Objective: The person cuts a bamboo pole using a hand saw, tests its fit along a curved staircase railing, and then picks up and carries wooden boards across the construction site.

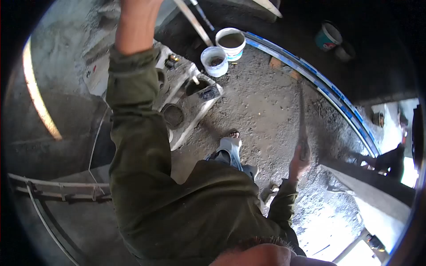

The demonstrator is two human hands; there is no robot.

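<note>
My right hand (301,165) is low on the right, its fingers wrapped round the near end of a long, thin, dark tool (302,113). The tool points away from me over the rough grey floor (262,106), seen nearly edge-on, so its exact kind is unclear. My left arm, in a dark green sleeve (137,84), reaches up past the top edge. Only the bare wrist shows there; the left hand's fingers lie outside the frame. Below that arm sits a pale block with round and square hollows (188,126).
A white bucket (236,54) and a smaller pale bucket (216,71) stand beyond the block. Long blue-and-white strips (328,86) curve along the right. Another bucket (326,41) is in shadow at the back. A pale rail (57,182) runs at the left.
</note>
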